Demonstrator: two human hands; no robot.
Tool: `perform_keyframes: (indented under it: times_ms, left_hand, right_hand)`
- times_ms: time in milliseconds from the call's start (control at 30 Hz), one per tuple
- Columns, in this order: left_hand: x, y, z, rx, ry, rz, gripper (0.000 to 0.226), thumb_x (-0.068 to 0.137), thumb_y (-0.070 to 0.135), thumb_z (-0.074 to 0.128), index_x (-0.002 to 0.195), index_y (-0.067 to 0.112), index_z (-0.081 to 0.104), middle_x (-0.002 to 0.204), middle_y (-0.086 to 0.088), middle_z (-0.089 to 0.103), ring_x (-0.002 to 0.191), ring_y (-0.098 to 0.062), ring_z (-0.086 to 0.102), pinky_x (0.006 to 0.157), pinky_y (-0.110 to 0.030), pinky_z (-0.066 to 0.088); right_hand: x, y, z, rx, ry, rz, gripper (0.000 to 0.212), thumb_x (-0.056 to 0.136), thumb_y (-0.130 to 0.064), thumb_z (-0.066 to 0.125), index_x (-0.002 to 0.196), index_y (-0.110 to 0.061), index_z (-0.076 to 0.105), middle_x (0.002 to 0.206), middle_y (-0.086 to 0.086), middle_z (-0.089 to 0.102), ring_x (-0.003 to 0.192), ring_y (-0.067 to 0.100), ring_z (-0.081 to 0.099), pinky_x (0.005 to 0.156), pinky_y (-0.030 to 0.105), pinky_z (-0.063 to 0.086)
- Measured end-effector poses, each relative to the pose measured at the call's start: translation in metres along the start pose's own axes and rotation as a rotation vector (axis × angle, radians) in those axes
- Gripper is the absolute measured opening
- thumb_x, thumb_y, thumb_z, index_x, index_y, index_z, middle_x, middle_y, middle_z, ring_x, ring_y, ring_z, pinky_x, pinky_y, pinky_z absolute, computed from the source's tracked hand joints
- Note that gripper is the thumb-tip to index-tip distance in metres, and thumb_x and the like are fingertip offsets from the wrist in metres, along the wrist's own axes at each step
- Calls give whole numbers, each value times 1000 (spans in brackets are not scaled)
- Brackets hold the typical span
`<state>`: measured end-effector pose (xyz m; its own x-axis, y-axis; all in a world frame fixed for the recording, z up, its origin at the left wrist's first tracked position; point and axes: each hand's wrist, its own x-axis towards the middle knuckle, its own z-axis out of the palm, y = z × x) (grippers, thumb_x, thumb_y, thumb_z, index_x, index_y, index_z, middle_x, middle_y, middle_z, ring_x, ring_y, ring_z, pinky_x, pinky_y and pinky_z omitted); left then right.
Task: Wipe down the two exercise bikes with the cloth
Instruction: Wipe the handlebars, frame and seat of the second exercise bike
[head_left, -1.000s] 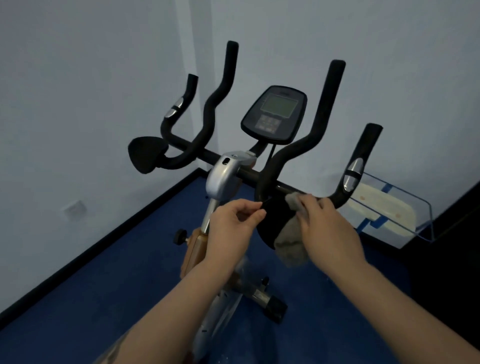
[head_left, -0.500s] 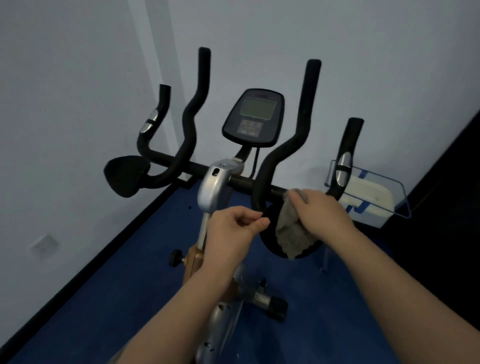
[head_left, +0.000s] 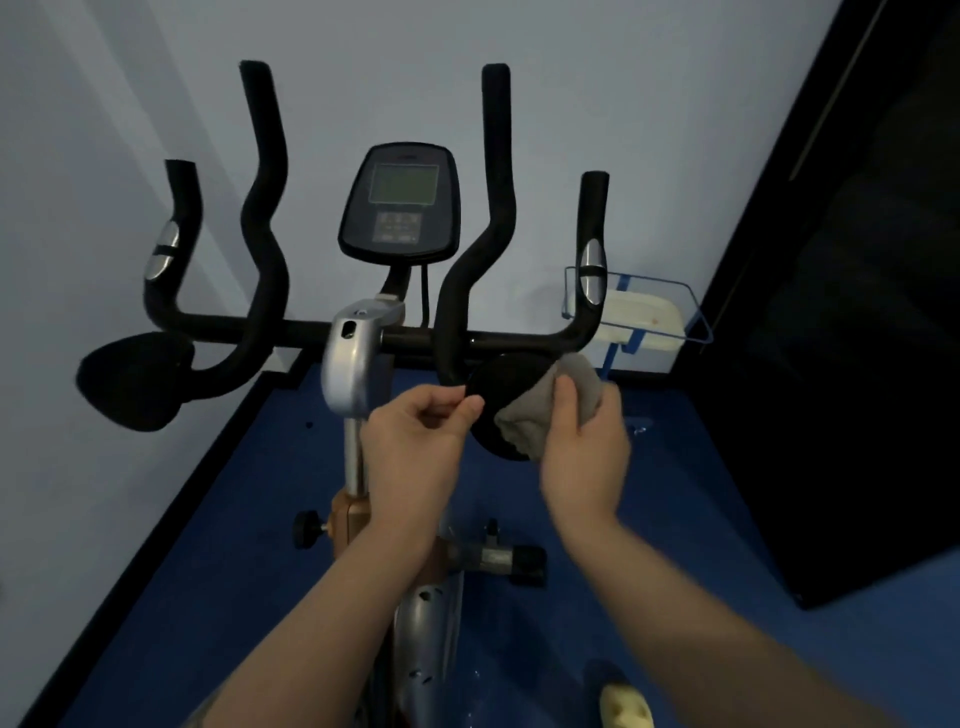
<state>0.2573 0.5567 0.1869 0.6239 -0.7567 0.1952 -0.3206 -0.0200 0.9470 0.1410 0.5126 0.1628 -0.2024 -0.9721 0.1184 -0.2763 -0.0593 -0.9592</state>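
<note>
One exercise bike (head_left: 358, 358) stands in front of me, with black handlebars (head_left: 498, 218), a console (head_left: 402, 200) and a silver stem. My right hand (head_left: 584, 441) grips a grey cloth (head_left: 524, 415) and holds it against the black right elbow pad (head_left: 496, 384). My left hand (head_left: 415, 436) pinches the left edge of that same pad with thumb and fingers curled. The left elbow pad (head_left: 132, 382) hangs free at the far left. No second bike is in view.
A pale wall stands close behind the bike and on the left. A clear tray with blue edging (head_left: 644, 312) sits by the wall at the right. A dark panel (head_left: 852, 312) fills the right side. Blue floor (head_left: 249, 545) lies below. A yellow shoe tip (head_left: 623, 706) shows at the bottom.
The view has swung so the bike faces me squarely. My right hand has carried the cloth onto the right side of the elbow pad. My left hand keeps its pinch on the pad.
</note>
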Motion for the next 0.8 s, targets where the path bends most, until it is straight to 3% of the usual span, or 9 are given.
perform_keyframes:
  times_ms: [100, 167, 233, 367, 500, 567, 633, 700, 800]
  left_hand:
    - [-1, 0, 1, -20, -2, 24, 10, 80, 19, 79, 89, 21, 75, 74, 13, 70, 71, 6, 64, 65, -6, 47]
    - [0, -1, -1, -17, -22, 38, 11, 80, 19, 79, 90, 20, 74, 75, 14, 70, 72, 6, 64, 66, -5, 47]
    - [3, -1, -4, -2, -47, 49, 12, 80, 20, 79, 91, 19, 75, 76, 13, 70, 71, 6, 64, 66, -7, 48]
    - [1, -1, -3, -3, -35, 87, 12, 81, 19, 78, 93, 18, 74, 78, 12, 71, 73, 4, 65, 68, -8, 49]
    - [4, -2, -5, -5, -61, 82, 13, 80, 20, 79, 92, 17, 75, 77, 12, 71, 73, 3, 65, 68, -8, 49]
    - [5, -2, -4, 1, -55, 89, 14, 80, 20, 79, 93, 16, 75, 77, 12, 71, 73, 3, 66, 69, -9, 50]
    - [3, -2, -4, -6, -37, 103, 13, 80, 19, 78, 93, 17, 75, 78, 13, 70, 73, 4, 65, 68, -8, 49]
    - [1, -2, -2, -18, -37, 108, 14, 81, 18, 78, 94, 17, 75, 78, 15, 69, 73, 6, 65, 68, -7, 49]
    - [0, -3, -2, -24, -17, 90, 13, 80, 19, 79, 92, 19, 75, 76, 15, 69, 72, 6, 65, 67, -6, 48]
  right_hand:
    - [-43, 8, 26, 198, 85, 131, 5, 100, -36, 41, 104, -33, 41, 91, -24, 51, 77, -13, 50, 62, 1, 37]
    - [-37, 11, 27, 259, 48, 166, 1, 101, -34, 40, 102, -34, 41, 91, -26, 49, 76, -16, 48, 63, -2, 36]
    - [-27, 7, 23, 288, 73, 159, 6, 101, -34, 43, 97, -31, 45, 90, -19, 54, 74, -14, 51, 62, 1, 39]
    - [-40, 3, 50, 389, 149, 264, 15, 101, -34, 41, 110, -22, 42, 89, -20, 52, 73, -11, 50, 59, 0, 38]
    - [-35, 9, 40, 415, 38, 321, 23, 101, -40, 41, 119, -26, 45, 106, -11, 57, 93, 0, 56, 82, 11, 44]
    - [-29, 10, 39, 452, 101, 290, 12, 100, -39, 44, 106, -28, 47, 98, -13, 58, 84, -6, 55, 69, 4, 43]
    - [-33, 2, 48, 438, 100, 327, 22, 100, -37, 43, 116, -21, 44, 91, -17, 53, 76, -9, 50, 58, 0, 39]
    - [-37, 2, 42, 362, -7, 318, 33, 101, -37, 41, 128, -18, 38, 97, -14, 53, 80, -5, 51, 63, 1, 38]
    - [-30, 10, 4, 224, -85, 128, 20, 99, -36, 47, 112, -20, 45, 100, -10, 60, 87, 2, 59, 67, 8, 44]
